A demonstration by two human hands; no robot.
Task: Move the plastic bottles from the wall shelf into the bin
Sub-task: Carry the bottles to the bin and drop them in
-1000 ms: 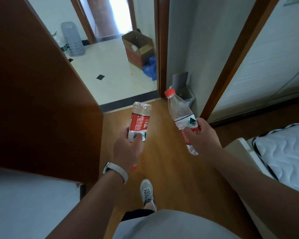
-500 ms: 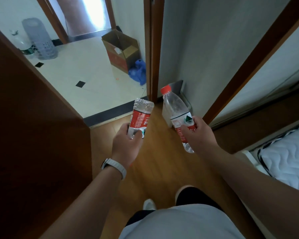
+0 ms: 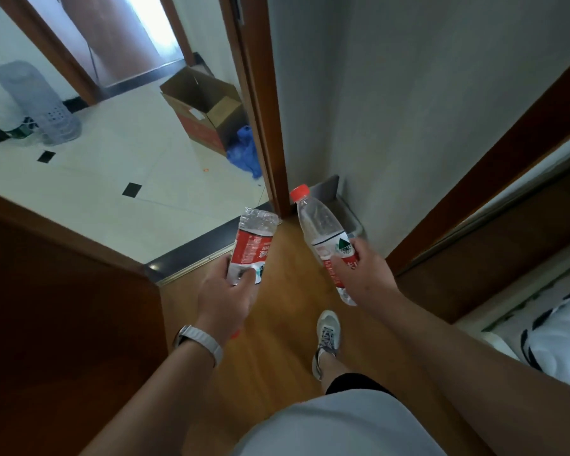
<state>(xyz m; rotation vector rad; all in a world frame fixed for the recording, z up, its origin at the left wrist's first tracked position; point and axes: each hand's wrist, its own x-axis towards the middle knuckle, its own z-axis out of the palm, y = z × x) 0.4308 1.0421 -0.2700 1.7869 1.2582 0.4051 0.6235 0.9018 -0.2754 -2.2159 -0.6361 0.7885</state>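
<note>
My left hand (image 3: pixel 226 299) grips a clear plastic bottle with a red label (image 3: pixel 252 246), held cap down so its base points away from me. My right hand (image 3: pixel 364 269) holds a second clear bottle (image 3: pixel 323 232) by its red label, its red cap pointing up and away. A small grey bin (image 3: pixel 351 213) with its lid raised stands on the floor against the wall, just beyond the right-hand bottle, which partly hides it. The wall shelf is out of sight.
A brown door (image 3: pixel 63 307) stands open on my left. Through the doorway lie a tiled floor, an open cardboard box (image 3: pixel 204 106), a blue bag (image 3: pixel 246 153) and a grey perforated basket (image 3: pixel 40 100). A bed (image 3: pixel 547 330) sits at the right. My foot (image 3: pixel 326 337) is on the wooden floor.
I have walked toward the doorway and the bin, which now looks nearer. Both hands keep their bottles, and my right foot has stepped forward.
</note>
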